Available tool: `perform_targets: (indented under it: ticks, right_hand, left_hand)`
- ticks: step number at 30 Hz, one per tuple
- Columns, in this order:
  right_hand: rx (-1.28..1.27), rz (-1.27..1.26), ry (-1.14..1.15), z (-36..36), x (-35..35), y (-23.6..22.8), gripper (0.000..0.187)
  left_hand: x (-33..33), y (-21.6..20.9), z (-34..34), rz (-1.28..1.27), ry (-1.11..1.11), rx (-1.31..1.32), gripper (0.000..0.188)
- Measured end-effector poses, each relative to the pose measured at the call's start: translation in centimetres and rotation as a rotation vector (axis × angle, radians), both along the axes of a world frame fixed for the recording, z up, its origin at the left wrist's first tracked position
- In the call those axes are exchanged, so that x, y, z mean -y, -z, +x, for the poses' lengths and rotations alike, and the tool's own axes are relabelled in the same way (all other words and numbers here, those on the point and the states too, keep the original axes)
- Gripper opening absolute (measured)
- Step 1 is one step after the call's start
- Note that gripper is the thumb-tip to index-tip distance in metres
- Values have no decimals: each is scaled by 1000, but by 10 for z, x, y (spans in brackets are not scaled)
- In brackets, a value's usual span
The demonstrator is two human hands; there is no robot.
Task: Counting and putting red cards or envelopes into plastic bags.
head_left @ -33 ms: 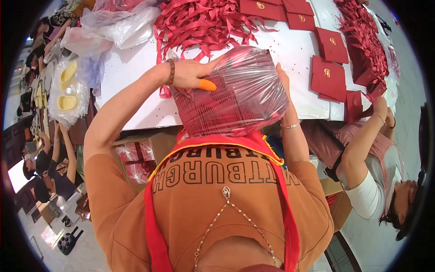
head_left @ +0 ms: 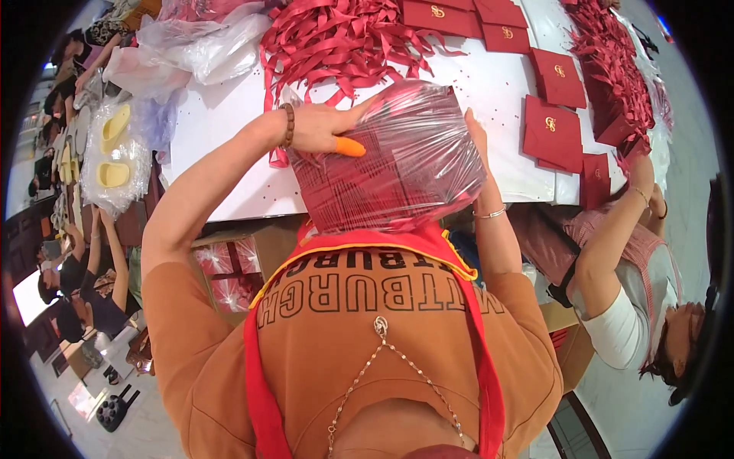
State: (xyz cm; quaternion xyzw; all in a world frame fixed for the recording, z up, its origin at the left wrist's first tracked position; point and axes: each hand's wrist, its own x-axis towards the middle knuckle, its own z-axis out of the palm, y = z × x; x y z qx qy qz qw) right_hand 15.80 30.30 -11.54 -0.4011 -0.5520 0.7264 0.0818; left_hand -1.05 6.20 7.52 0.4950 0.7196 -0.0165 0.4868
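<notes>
In front of my chest is a bundle of dark red folded paper pieces (head_left: 359, 180) inside a clear, wrinkled plastic bag (head_left: 440, 141), at the table's near edge. My left hand (head_left: 325, 126) grips its upper left side, an orange finger cover on the thumb and the other fingertips partly behind the plastic. Along the right side, my right hand (head_left: 480, 149) holds the bag, its fingers mostly hidden by the bundle. Beyond lies a heap of red ribbons (head_left: 344, 46) on the white table (head_left: 237, 164).
Red gift bags (head_left: 552, 131) with gold marks lie to the right. There a co-worker's hand (head_left: 641, 172) touches another red ribboned bag. Crumpled clear plastic (head_left: 222, 50) and bubble-wrapped yellow slippers (head_left: 115, 174) are at the left. An open carton (head_left: 271, 249) stands below the table edge.
The co-worker's hand at the right has shifted slightly upward. My hands and the bagged bundle stay almost still.
</notes>
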Motion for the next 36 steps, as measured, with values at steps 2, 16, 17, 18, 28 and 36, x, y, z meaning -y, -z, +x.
perform_targets:
  ticks: [2,16,17,18,28,36]
  right_hand:
    - [4,23,36,-2,1,8,55]
    - [25,153,-52,0,27,12,61]
    - [24,151,-63,-1,26,11,62]
    - [33,128,-48,-3,27,10,63]
    - [143,244,-32,-8,49,-22,57]
    - [27,192,-2,-8,57,-28,48]
  left_hand:
    - [5,14,0,125,-80,21,93]
    - [7,30,-15,65,-22,-55,81]
    - [8,30,-13,190,-78,-33,79]
    - [2,28,-22,171,-56,18,74]
    - [-50,62,-21,91,-339,379,68]
    - [-47,35,-8,336,-231,44,60]
